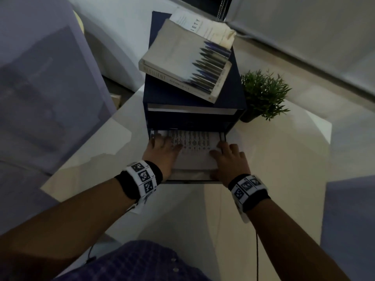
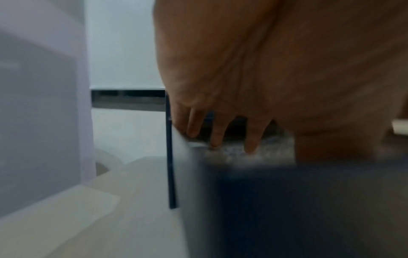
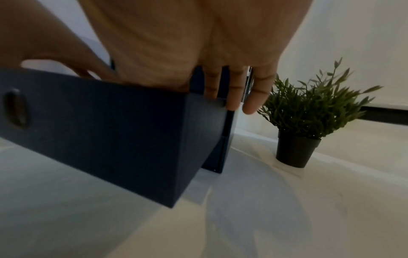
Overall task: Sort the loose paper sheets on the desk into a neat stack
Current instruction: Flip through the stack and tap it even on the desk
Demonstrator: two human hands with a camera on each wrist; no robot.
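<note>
A stack of white paper sheets [image 1: 194,151] with a printed dot pattern lies inside the pulled-out lower drawer [image 1: 188,178] of a dark blue drawer unit [image 1: 229,94]. My left hand [image 1: 165,141] rests flat on the stack's left side. In the left wrist view its straight fingers [image 2: 217,136] touch the paper [image 2: 260,151] near the drawer's left wall. My right hand [image 1: 222,148] lies flat on the stack's right side. In the right wrist view its fingers [image 3: 232,90] reach straight over the drawer's [image 3: 99,131] right wall. Neither hand grips anything.
Two books [image 1: 182,63] lie askew on top of the drawer unit. A small green plant in a black pot [image 1: 263,94] [image 3: 298,150] stands just right of the unit. The white desk [image 1: 274,159] ends close on the left and right. A purple-grey chair [image 1: 40,88] stands at left.
</note>
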